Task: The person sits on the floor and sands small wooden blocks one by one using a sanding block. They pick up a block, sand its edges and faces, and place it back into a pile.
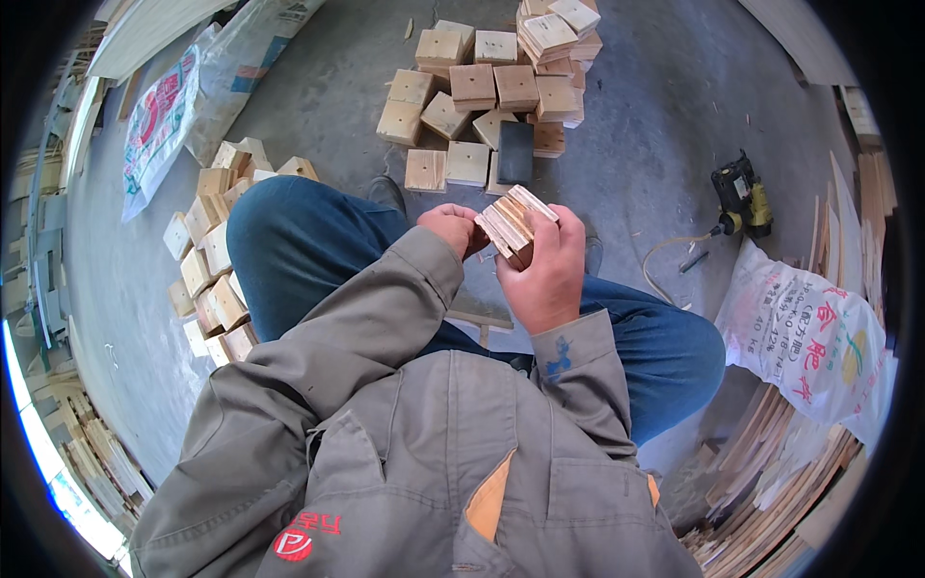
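Observation:
Between my knees I hold a squarish block of layered plywood (513, 218), tilted so its striped edge grain faces up. My right hand (547, 270) is closed around its right side, thumb on the near face and fingers along the far side. At its left corner my left hand (453, 227) is closed in a pinch; its fingertips are partly hidden behind the block. Just beyond my hands lies a pile of similar wooden blocks (473, 87), several with a small dark hole in the face. A dark grey rectangular block (515, 152) rests on the pile's near edge.
More wooden blocks (217, 247) are heaped beside my left knee. To the right, a yellow-and-black power tool (742, 197) lies on the concrete floor (665, 116) with a hose (657, 260). A white sack (809, 332) sits over stacked wood strips (771, 482); another sack (178, 111) lies far left.

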A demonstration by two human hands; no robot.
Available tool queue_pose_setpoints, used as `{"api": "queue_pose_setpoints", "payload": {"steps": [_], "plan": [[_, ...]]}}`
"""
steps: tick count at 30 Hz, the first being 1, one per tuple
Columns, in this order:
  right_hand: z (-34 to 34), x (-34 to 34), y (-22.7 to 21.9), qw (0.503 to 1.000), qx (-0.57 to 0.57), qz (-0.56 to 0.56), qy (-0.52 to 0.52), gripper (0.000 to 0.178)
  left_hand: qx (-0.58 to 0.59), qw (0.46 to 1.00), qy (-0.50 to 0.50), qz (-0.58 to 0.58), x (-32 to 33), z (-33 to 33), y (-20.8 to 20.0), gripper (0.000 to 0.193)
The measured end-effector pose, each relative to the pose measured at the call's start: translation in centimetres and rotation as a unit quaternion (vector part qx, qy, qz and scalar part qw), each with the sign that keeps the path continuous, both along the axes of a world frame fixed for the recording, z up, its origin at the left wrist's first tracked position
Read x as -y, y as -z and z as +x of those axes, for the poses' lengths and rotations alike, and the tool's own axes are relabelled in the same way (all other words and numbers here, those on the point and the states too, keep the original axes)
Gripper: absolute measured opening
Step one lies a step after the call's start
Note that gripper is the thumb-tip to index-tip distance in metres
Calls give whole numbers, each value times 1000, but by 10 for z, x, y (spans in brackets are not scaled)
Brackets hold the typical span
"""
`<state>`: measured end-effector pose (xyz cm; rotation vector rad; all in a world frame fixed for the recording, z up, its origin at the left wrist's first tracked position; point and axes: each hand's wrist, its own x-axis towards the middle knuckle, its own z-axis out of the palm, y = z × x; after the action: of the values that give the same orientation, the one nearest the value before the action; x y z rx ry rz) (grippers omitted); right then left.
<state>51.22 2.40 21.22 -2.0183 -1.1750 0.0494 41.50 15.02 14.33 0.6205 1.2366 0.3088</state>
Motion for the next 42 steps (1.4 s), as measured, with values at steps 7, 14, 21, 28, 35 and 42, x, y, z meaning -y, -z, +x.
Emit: {"api": "queue_pose_setpoints", "payload": {"steps": [7,14,21,28,35,42], "plan": [[13,6,8,998,-46,18,25,67,65,997,32,33,-4,3,-15,18],[21,10,8,980,-180,-24,87,63,108,982,86,129,-1,1,-13,20],[31,10,14,863,-490,59,108,60,58,988,120,74,-18,-5,-26,33],[32,7,13,826,-552,66,99,56,144,962,141,182,-13,-12,-23,45],[30,6,18,843,-528,46,93,58,76,900,201,379,-9,-15,-22,27],[27,5,16,899,-431,-12,78,58,-34,886,250,390,-11,-14,-38,17]]}}
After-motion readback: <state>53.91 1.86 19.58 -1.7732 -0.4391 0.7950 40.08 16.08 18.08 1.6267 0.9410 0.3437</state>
